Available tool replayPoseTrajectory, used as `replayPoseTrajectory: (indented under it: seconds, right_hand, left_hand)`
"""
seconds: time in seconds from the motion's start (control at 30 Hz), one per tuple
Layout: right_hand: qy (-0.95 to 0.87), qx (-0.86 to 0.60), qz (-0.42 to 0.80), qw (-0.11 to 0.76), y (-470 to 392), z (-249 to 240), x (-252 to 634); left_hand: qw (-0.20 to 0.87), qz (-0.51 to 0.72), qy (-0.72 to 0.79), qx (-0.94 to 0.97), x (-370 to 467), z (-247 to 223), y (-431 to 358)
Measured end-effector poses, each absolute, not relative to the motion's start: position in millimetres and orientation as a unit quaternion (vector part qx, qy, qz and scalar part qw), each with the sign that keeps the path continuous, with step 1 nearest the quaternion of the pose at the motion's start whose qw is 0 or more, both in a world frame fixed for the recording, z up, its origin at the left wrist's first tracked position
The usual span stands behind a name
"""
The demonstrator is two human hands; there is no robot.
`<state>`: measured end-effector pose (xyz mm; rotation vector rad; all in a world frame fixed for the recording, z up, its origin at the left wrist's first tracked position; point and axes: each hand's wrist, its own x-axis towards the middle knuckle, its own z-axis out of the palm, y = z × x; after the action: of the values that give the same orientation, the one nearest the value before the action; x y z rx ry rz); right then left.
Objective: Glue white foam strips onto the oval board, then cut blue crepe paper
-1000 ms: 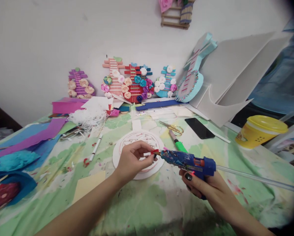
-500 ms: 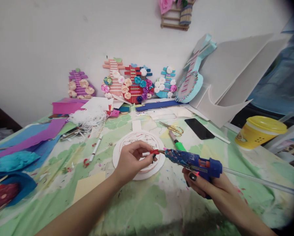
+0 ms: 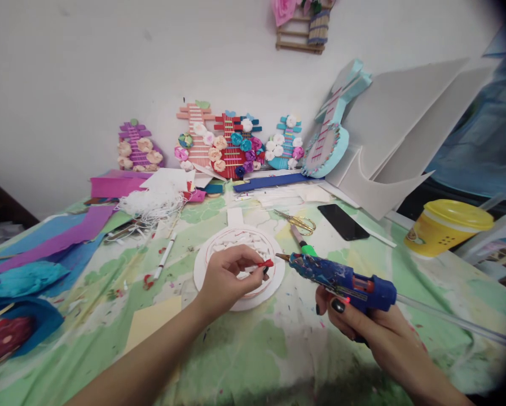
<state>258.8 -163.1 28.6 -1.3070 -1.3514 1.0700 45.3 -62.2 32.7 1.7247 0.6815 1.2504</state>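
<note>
Ok so, nearest first: my right hand (image 3: 363, 324) is wrapped around the handle of one blue glue gun (image 3: 341, 276), with one clear glue stick (image 3: 456, 320) poking out the back. Left hand (image 3: 231, 276) is pinching one little red piece (image 3: 266, 263) between thumb and fingers, and the nozzle sits just beside it, not touching. That red bit is held over one round white board (image 3: 201, 270) with white scraps on it, too many and too covered to count. One pale yellow sheet (image 3: 151, 321) lies near the left forearm.

Further out: one white pen (image 3: 166, 255) on the left, one green-ended tool (image 3: 307, 249), one pair of gold scissors (image 3: 303, 224), one black phone (image 3: 343, 221), one yellow tub (image 3: 449, 228) to the right. Then one tangle of white string (image 3: 151, 200).

At the back, six guitar-shaped crafts (image 3: 231, 152): purple, peach, red, dark blue, two light blue. One wooden rack (image 3: 319, 28) hangs above.
</note>
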Motion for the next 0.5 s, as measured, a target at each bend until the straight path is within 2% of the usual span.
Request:
replayPoseTrajectory:
  seconds: [0.3,0.4,0.5]
  right_hand:
    - [-0.545,-0.492,0.447,0.511,-160.8,23.2,261.2]
    - [-0.545,-0.473,0.450,0.526,-158.4,18.1,266.7]
    - [-0.555,-0.464,0.438,0.534,-153.1,17.1,273.5]
  left_hand:
    - [0.082,0.477,0.201,0.852,38.7,24.9,-56.8]
    - [0.009,0.484,0.172,0.858,34.4,23.2,-51.0]
    - [-0.019,0.501,0.175,0.847,25.7,30.9,-44.2]
